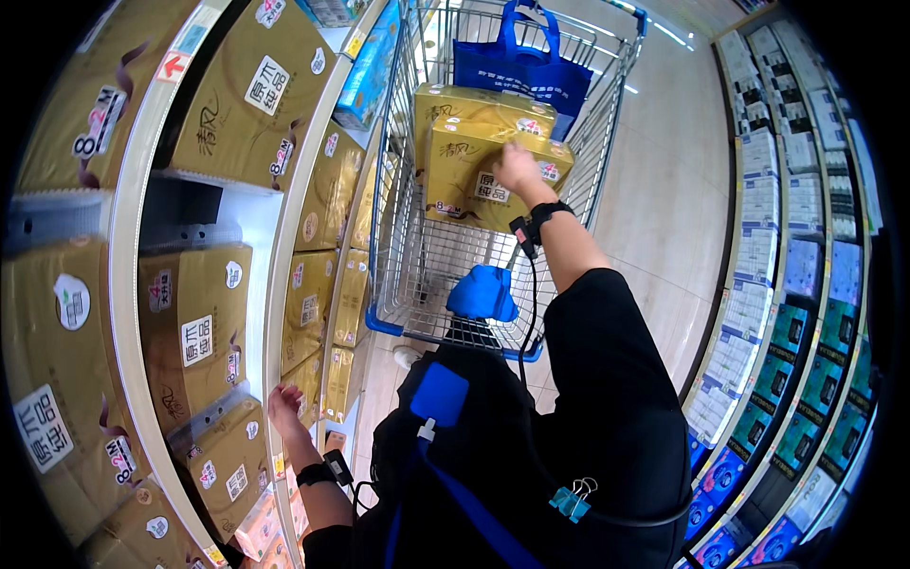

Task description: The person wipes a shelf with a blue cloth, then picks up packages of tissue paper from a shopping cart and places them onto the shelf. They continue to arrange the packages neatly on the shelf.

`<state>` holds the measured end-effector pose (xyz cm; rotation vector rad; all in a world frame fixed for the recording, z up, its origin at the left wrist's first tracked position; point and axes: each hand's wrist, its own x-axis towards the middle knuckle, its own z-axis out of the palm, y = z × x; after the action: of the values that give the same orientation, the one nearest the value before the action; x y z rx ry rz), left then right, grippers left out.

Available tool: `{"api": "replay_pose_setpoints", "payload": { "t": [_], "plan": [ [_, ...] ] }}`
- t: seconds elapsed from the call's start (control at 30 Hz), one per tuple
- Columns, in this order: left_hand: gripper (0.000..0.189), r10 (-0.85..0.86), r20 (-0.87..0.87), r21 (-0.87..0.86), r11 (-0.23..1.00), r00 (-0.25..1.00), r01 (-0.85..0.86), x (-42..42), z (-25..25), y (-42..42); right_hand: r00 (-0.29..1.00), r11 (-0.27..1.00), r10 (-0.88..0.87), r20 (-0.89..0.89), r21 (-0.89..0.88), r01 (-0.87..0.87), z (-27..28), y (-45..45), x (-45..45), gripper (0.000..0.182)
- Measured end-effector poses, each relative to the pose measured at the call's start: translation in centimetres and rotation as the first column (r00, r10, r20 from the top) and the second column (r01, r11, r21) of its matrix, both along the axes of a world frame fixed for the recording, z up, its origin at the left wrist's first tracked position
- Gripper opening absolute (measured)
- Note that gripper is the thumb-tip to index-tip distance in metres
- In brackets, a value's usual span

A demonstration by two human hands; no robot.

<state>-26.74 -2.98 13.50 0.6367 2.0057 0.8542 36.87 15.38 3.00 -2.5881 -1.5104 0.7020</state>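
My right hand [520, 169] rests with curled fingers against the front gold tissue multipack [455, 178], near its upper edge. Whether the fingers grip its wrapping cannot be made out. This pack lies in a wire shopping cart [398, 284], overlapping a second gold pack [434, 99] behind it. Down at the left, my left hand [286, 407] is beside the shelf's front edge [274, 327], fingers loosely bent and apart, holding nothing. Gold packs on the shelf [309, 311] are close to it.
A blue tote bag [512, 71] with writing stands at the cart's far end. Bunched blue fabric [483, 293] lies at the near end, by the blue-cornered rim. Stocked shelves [753, 249] line the aisle's right side. A black cable [533, 306] runs from my right wrist.
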Motion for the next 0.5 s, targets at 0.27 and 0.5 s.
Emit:
{"api": "replay_pose_setpoints", "payload": {
  "t": [0.27, 0.5],
  "plan": [
    [0.029, -0.421, 0.028, 0.003, 0.907, 0.906, 0.421, 10.5, 1.0, 3.1, 0.962, 0.981, 0.159, 0.224, -0.143, -0.128, -1.2, 0.0, 1.7, 0.074],
    [0.029, -0.453, -0.055, 0.008, 0.891, 0.89, 0.454, 10.9, 0.2, 2.3, 0.917, 0.951, 0.294, 0.27, 0.014, -0.309, 2.7, -6.1, -3.4, 0.118]
  ]
}}
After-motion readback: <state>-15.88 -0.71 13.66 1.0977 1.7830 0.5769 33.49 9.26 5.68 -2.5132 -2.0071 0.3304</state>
